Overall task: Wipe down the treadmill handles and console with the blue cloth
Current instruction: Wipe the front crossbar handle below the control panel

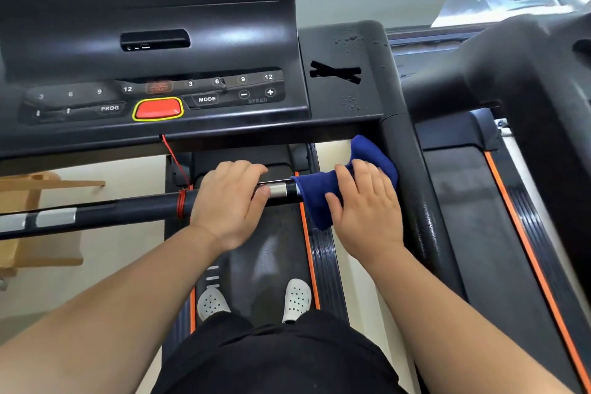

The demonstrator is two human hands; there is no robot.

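Below the console (pixel 192 41), near the middle of the view, a black handlebar (pixel 128 208) lies almost level, its long axis running from 9 o'clock toward 3 o'clock and rising slightly to the right. A shallow slot (pixel 155 39) is sunk into the console at about 11 o'clock; what sits in it is too dim to make out. The left hand (pixel 228 201) grips the bar at centre, fingers curled over the top and the thumb underneath against a silver band. Just to its right, at about 3 o'clock from it, the right hand (pixel 364 205) wraps the blue cloth (pixel 315 192) around the bar's end, thumb on the near side and fingers lying over the far side. The cloth's upper corner points toward 1 o'clock and touches the side rail (pixel 415 201). A red cord (pixel 172 153) drops from beneath the red button (pixel 157 109) and is wound round the bar. White shoes (pixel 297 297) stand on the belt (pixel 268 249) at 6 o'clock
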